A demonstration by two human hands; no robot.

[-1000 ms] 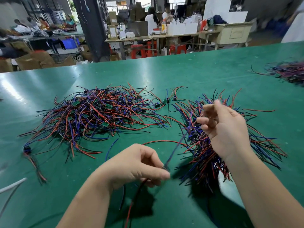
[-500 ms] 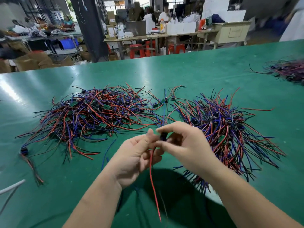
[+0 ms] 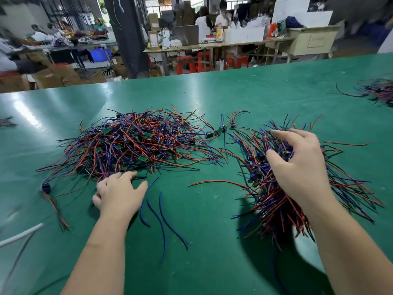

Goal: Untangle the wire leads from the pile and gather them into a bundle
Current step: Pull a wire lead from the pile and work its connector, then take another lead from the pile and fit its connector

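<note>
Green table holds a tangled red-blue wire pile; right hand grips bundle.

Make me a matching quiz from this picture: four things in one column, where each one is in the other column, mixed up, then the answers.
1. left hand
2. right hand
3. loose blue wires
4. white cable

A. on the green table, between the forearms
B. fingers curled over the gathered bundle of red, blue and black wire leads
C. at the view's left edge
D. fingertips at the near edge of the big tangled pile of wire leads

Pairs: 1-D, 2-B, 3-A, 4-C
</note>
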